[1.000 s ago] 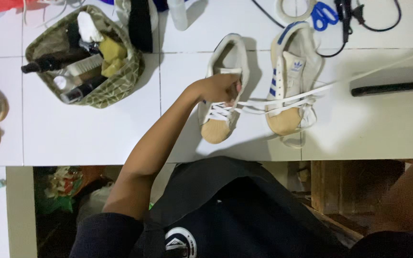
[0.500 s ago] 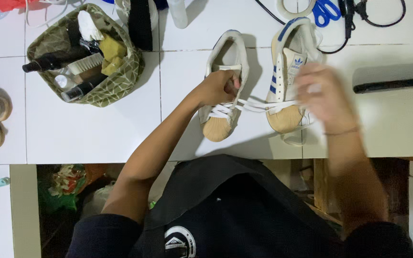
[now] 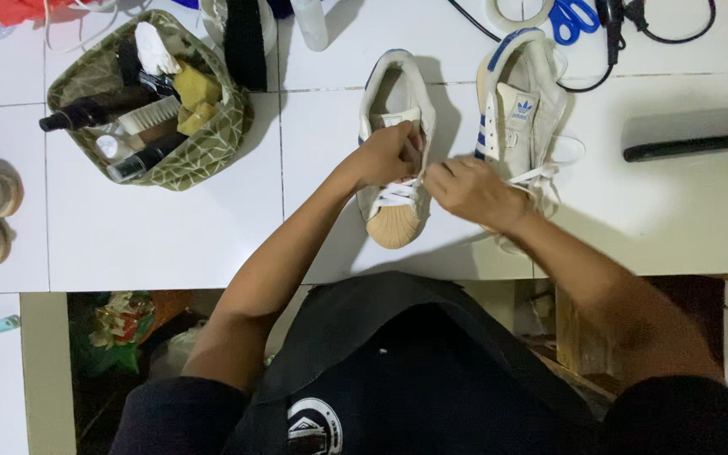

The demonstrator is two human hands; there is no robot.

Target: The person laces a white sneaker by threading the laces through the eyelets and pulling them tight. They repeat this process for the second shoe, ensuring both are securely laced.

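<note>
Together, both hands meet over the white low-top sneaker with a tan rubber toe (image 3: 394, 221) on the white tiled counter (image 3: 170, 236): the left hand (image 3: 389, 156) and right hand (image 3: 469, 192) are curled nearly closed, pinching its white lace (image 3: 398, 192).

Sneaker (image 3: 396, 135): matt cream leather, ribbed rubber toe; white cloth lace (image 3: 398, 192); glossy white tiled table (image 3: 170, 236).

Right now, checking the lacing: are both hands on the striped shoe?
No, both hands work the laces of the plain shoe.
</note>
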